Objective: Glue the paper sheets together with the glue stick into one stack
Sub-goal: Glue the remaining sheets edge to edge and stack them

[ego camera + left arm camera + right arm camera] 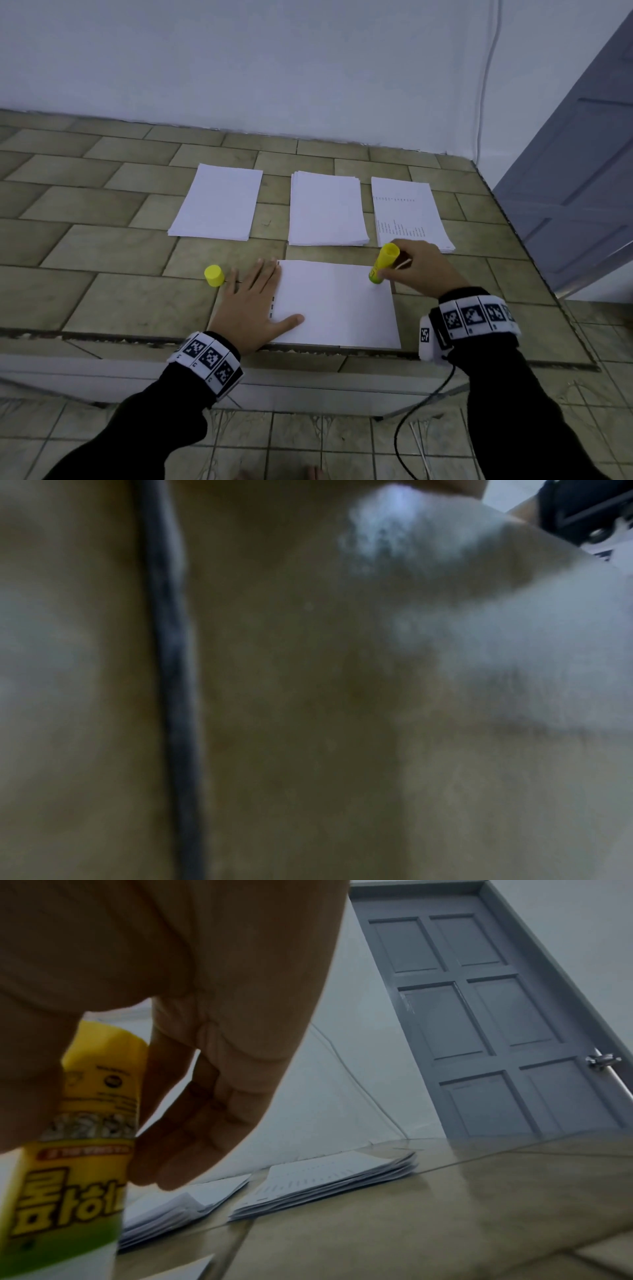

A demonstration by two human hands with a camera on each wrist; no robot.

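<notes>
1. One sheet (337, 305) lies flat at the near edge of the tiled counter (102, 246), glue stick (383, 263) tip-down on its far-right corner.
2. R hand (421, 267) grips stick, fingers curled round it.
3. L hand (253, 301) flat, fingers straight, pressing sheet's left edge.
4. Cap (214, 275) just left of L hand.
5. Three paper piles (325, 209) behind; grey door (479, 1020) at right.

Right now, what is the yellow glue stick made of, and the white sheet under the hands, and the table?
The glue stick looks like smooth plastic: glossy yellow tube with a printed label. The white sheet seems to be thin matte paper, lying flat with crisp edges. The table appears tiled, maybe glazed ceramic: brownish rectangles with dark joints and a slight sheen.
</notes>
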